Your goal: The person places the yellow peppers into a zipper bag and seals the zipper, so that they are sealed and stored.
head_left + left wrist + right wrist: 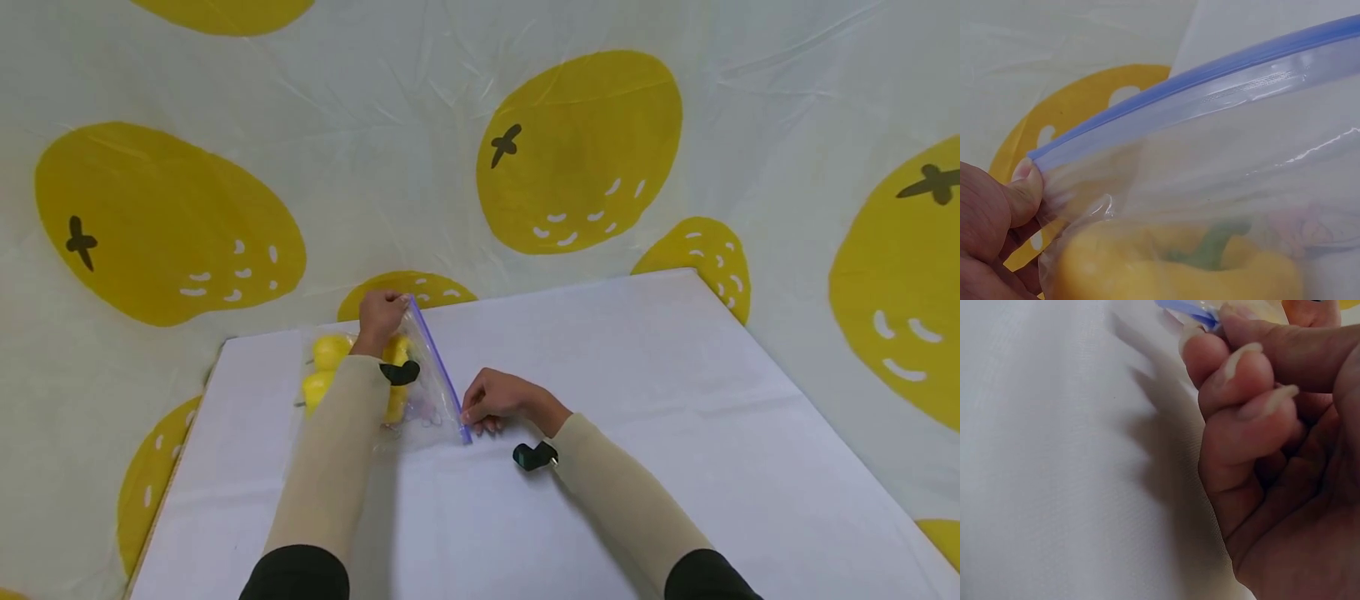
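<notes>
A clear zip bag [431,396] with a blue-violet zip strip [437,358] lies on the left part of the table, its strip edge facing right. Inside are yellow bell peppers [330,352]; one pepper [1172,275] with a green stem shows closely in the left wrist view. My left hand [381,318] pinches the far corner of the bag at the end of the strip. At the strip's near end, my right hand [501,397] pinches the bag between thumb and forefinger, its other fingers curled. The left forearm covers part of the bag.
A white cloth covers the table [622,367]. Behind it hangs a pale sheet [390,167] printed with big yellow fruit shapes. Small black devices [536,456] sit at both wrists, over beige sleeves [622,492].
</notes>
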